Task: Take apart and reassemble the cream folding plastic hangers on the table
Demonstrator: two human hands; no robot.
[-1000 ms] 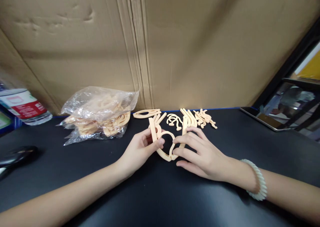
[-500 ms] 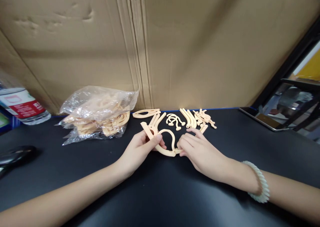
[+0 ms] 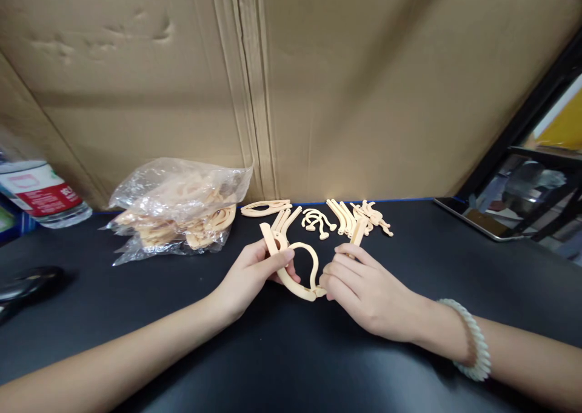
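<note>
Both hands hold one cream plastic hanger-like assembly [image 3: 304, 252] just above the black table [image 3: 291, 352]. My left hand [image 3: 252, 276] pinches its left arm between thumb and fingers. My right hand [image 3: 364, 292], with a pale bead bracelet [image 3: 475, 346] on the wrist, grips the right arm, whose tip sticks up past the fingers. A curved loop of the piece arches between the two hands.
Loose cream plastic parts [image 3: 339, 218] lie in a row at the table's far edge. A clear plastic bag [image 3: 177, 207] of more parts sits at left. A bottle [image 3: 39, 194] and a dark object [image 3: 27, 282] are far left. A tablet [image 3: 477, 219] lies at right. Cardboard [image 3: 291, 85] stands behind.
The two arms of the piece were spread outward and the piece lowered, then drawn slightly toward me. My right hand closed more tightly round the right arm.
</note>
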